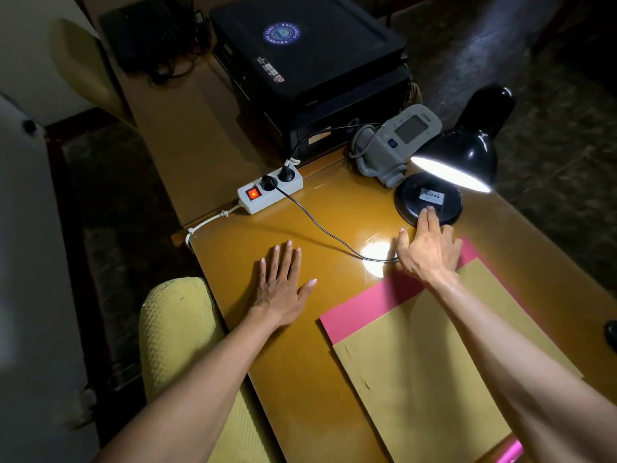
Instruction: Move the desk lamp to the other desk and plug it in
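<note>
Black metal desk lamp, lit, stands at right of centre on the glossy amber-brown desk; shade tilted toward lower left, round black base flat on the surface. Its thin black cord runs left across the desk to the white power strip at upper centre; plug seated, red switch glowing. A second black plug sits in the strip's far socket.

Right hand: fingers extended, fingertips resting on the near edge of the base; gripping nothing. Left hand: open, flat, palm down on the desk, lower centre, empty.

Grey blood-pressure monitor just behind the base. Black printer top centre. Pink paper sheet under a tan envelope, lower right.
</note>
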